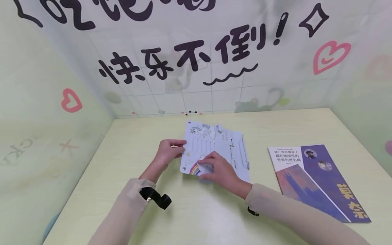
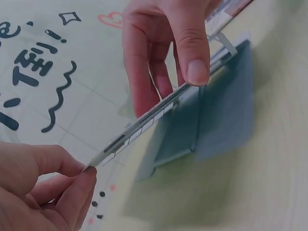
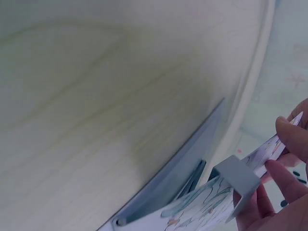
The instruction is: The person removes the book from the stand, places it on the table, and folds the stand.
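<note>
A white folding book stand (image 1: 196, 146), printed with a unicorn and a rainbow, is held tilted over the table. My left hand (image 1: 166, 153) pinches its left edge between thumb and fingers. On the lower edge, by the rainbow and cloud, my right hand (image 1: 220, 170) grips with the thumb on one side and fingers on the other. Seen edge-on in the left wrist view, the stand's blue-grey back panel (image 2: 224, 106) hangs folded out beneath. A bent grey tab (image 3: 238, 175) juts from the printed face in the right wrist view.
A purple and white book (image 1: 318, 183) lies flat on the pale wooden table (image 1: 183, 217), right of the stand. Behind the table hangs a whitish curtain (image 1: 196, 98) with black lettering and pink hearts, which also runs along both sides.
</note>
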`<control>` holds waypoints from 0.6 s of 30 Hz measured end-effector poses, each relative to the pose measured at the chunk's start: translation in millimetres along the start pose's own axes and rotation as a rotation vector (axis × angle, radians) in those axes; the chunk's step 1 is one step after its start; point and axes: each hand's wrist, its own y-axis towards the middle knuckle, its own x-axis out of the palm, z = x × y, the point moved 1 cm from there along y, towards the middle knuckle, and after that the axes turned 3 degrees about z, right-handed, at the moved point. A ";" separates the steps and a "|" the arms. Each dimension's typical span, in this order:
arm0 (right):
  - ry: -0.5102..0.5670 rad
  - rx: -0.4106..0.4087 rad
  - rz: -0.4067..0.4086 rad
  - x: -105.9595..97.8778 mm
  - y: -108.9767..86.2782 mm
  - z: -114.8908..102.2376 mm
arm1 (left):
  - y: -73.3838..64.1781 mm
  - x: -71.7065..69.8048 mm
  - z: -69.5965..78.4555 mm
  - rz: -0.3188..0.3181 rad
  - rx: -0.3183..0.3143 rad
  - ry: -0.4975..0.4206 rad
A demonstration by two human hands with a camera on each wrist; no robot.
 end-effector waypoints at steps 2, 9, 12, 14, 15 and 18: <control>-0.059 0.020 -0.026 4.2 0.7 -1.6 | 2.6 -1.7 -8.0 -0.009 -0.010 0.006; -0.189 0.033 -0.083 13.9 2.4 -5.5 | 10.2 -1.6 -32.7 -0.034 -0.035 0.036; -0.220 0.050 -0.102 18.0 4.1 -5.5 | 11.9 -1.0 -40.2 -0.036 -0.033 0.048; -0.246 0.043 -0.107 20.7 4.7 -4.8 | 12.9 -0.5 -44.2 -0.032 -0.032 0.056; -0.262 0.031 -0.107 22.1 4.7 -4.3 | 13.3 -0.2 -46.0 -0.029 -0.031 0.060; -0.309 -0.014 -0.099 25.3 4.0 -2.8 | 14.4 0.5 -49.9 -0.025 -0.026 0.068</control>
